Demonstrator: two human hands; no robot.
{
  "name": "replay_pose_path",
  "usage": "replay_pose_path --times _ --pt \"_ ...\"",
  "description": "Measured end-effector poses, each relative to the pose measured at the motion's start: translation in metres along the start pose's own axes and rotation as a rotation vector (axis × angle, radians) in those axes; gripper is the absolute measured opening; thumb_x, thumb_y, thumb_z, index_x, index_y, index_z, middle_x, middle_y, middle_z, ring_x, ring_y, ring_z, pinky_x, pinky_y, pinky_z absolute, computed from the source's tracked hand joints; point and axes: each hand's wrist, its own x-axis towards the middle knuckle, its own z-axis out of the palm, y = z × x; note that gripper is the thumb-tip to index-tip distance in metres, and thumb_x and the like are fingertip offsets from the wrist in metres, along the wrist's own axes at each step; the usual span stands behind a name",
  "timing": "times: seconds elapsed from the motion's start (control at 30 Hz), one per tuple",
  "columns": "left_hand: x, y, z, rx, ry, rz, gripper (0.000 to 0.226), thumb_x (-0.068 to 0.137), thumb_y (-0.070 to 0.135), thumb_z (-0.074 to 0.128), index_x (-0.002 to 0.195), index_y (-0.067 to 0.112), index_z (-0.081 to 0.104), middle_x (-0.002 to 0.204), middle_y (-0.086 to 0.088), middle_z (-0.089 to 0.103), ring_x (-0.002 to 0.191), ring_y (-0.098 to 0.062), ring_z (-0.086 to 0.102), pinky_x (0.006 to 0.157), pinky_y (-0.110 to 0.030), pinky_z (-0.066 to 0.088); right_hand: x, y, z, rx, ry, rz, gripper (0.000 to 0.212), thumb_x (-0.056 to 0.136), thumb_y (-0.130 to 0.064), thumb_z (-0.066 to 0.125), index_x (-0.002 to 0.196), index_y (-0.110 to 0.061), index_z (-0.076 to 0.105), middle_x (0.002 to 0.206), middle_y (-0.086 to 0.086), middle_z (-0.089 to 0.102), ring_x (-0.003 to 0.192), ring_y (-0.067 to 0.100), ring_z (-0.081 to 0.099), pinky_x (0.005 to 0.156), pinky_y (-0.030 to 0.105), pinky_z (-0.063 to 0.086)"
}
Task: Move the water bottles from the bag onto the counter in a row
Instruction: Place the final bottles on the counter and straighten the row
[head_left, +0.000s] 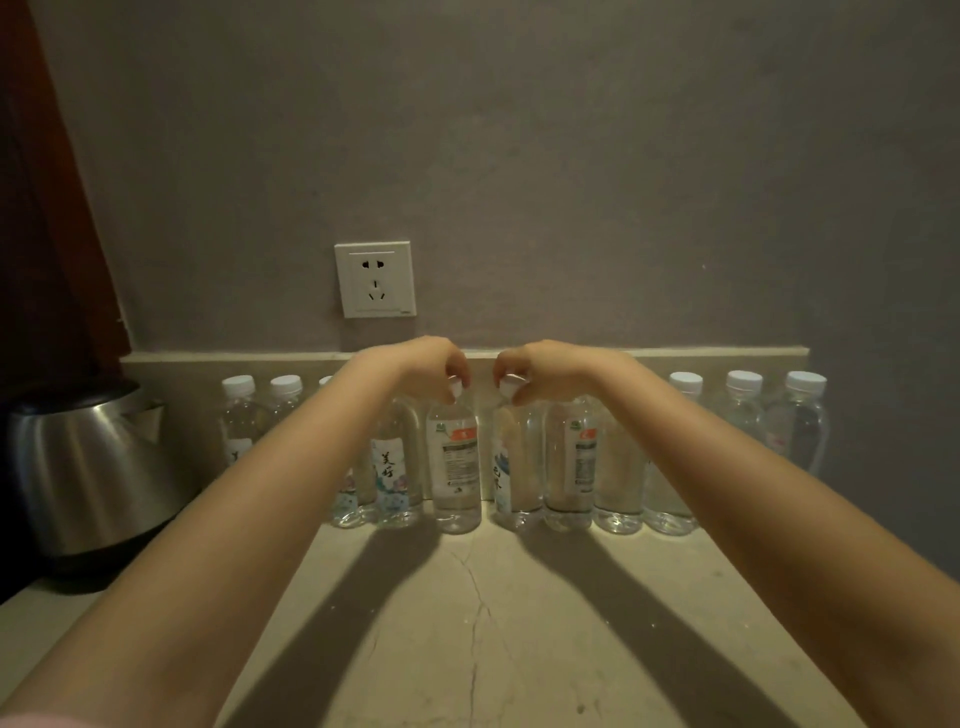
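Several clear water bottles with white caps stand in a row along the back of the beige counter (467, 623), against the low backsplash. My left hand (428, 369) pinches the cap of a bottle with a white and orange label (457, 462). My right hand (530, 371) pinches the cap of a bottle with a blue and white label (511, 467) just to its right. Both bottles stand upright on the counter with a narrow gap between them. My forearms hide parts of the row. No bag is in view.
A steel electric kettle (88, 467) stands at the left on the counter. A white wall socket (375, 279) sits on the grey wall above the row. A crack runs down the counter's middle (475, 597). Dark wood panelling borders the far left.
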Motion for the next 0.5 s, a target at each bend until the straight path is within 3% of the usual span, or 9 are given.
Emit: replay_pose_path --times 0.13,0.27,0.37,0.5 --pt "0.003 0.001 0.005 -0.038 0.102 -0.057 0.034 0.083 0.037 0.066 0.112 0.018 0.063 0.107 0.000 0.063 0.095 -0.019 0.059 0.082 -0.033 0.051 0.000 -0.001 -0.002 -0.036 0.040 0.037 0.048 0.085 -0.045 0.062 0.128 -0.032 0.049 0.129 -0.003 0.056 0.112 0.022 0.055 0.094 0.041 0.048" --pt "0.008 0.014 0.008 0.115 0.180 -0.215 0.046 0.080 0.060 0.060 0.087 0.014 0.058 0.076 0.002 0.055 0.078 -0.021 0.056 0.065 -0.030 0.046 0.001 -0.011 -0.002 -0.263 0.115 0.117 0.055 0.083 -0.064 0.054 0.118 -0.022 0.059 0.112 -0.002 0.063 0.103 0.022 0.058 0.081 0.034 0.045" --pt "0.014 0.017 0.011 0.097 0.092 -0.209 0.041 0.082 0.051 0.064 0.087 0.011 0.060 0.069 0.001 0.053 0.073 -0.021 0.056 0.063 -0.030 0.044 0.007 -0.018 0.006 -0.322 0.095 0.126 0.052 0.083 -0.062 0.056 0.112 -0.020 0.061 0.108 0.000 0.066 0.099 0.023 0.060 0.082 0.035 0.046" --pt "0.013 0.010 0.006 0.077 0.034 -0.073 0.030 0.081 0.039 0.069 0.087 0.010 0.062 0.082 -0.004 0.059 0.073 -0.021 0.052 0.063 -0.029 0.040 0.004 -0.017 0.005 -0.257 0.081 0.104 0.046 0.085 -0.053 0.059 0.118 -0.020 0.058 0.114 0.000 0.065 0.102 0.024 0.060 0.085 0.037 0.048"
